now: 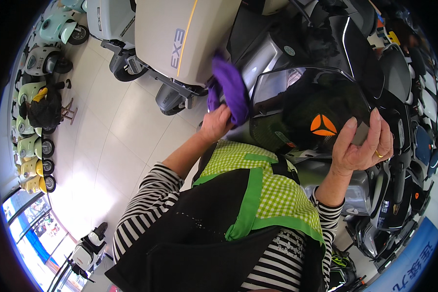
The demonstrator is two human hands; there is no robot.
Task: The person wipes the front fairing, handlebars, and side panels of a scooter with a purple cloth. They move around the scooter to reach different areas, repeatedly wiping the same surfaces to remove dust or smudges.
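Observation:
A bunched purple cloth (230, 87) is in my left hand (216, 123), its upper end blurred. It hangs beside the lower edge of a beige scooter body panel (182, 40) that carries printed letters. In front of me stands a dark, glossy windscreen (295, 98) with an orange three-part emblem (323, 125). At the right edge of this windscreen is my right hand (363, 146), thumb and fingers spread, a ring on one finger. Nothing shows in its grasp; whether it touches the screen is hard to tell.
Scooters stand closely parked along the right (396, 69). Across the tiled floor (127, 109), more scooters line the left side, including a mint one (54, 27). A person (45, 109) is by that row, near a small wooden stool (70, 110). A white scooter (85, 253) stands at lower left.

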